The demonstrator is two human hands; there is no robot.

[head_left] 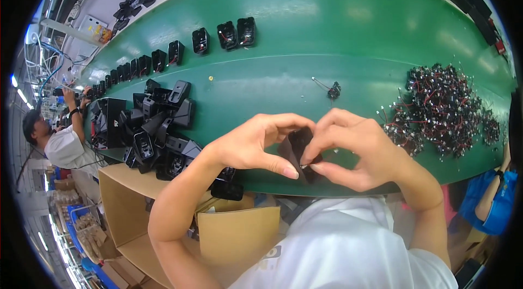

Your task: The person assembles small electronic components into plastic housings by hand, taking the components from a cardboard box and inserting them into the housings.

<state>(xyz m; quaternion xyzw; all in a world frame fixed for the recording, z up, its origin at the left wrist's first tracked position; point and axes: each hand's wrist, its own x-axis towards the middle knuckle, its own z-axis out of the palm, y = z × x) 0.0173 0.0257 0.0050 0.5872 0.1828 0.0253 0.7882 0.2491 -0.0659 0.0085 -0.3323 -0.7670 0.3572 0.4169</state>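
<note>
A black plastic housing (295, 146) is held over the near edge of the green work surface, its open side partly hidden by my fingers. My left hand (256, 137) is closed round its left side, with the thumb along the near edge. My right hand (357, 150) pinches at the housing's opening with thumb and forefinger. A tiny whitish bit shows at those fingertips, too small to name. Beyond my hands lies a single small black part with wires (334, 90).
A heap of wired parts (444, 109) spreads at right. Black housings (158, 117) are piled at left, and others (200, 41) stand in a row behind. A cardboard box (239, 232) sits below the near edge. One co-worker (68, 144) is at far left, another person's blue garment (493, 202) at right.
</note>
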